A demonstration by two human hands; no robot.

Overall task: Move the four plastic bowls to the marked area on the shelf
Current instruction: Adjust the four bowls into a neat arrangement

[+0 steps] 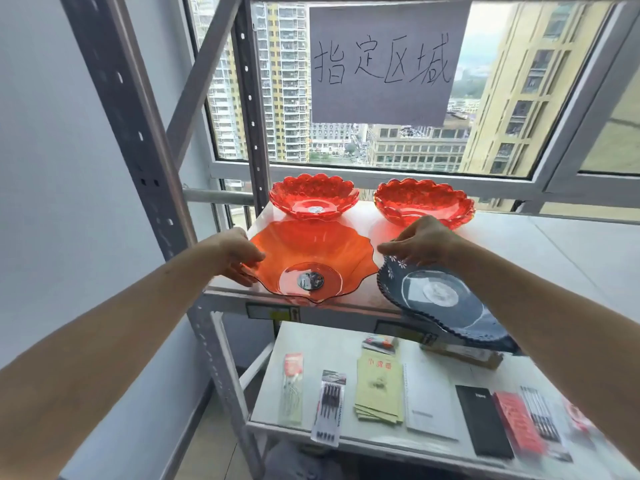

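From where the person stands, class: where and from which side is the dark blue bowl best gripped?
Grip the dark blue bowl by its far rim, from above, as the right hand does now: it is shallow, tilted, and overhangs the shelf edge.

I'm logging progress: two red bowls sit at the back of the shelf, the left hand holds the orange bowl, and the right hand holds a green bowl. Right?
Not quite. The head view shows the right hand holding a dark blue bowl, not a green one. The rest stands: two red bowls sit at the back of the shelf, and the left hand holds the orange bowl.
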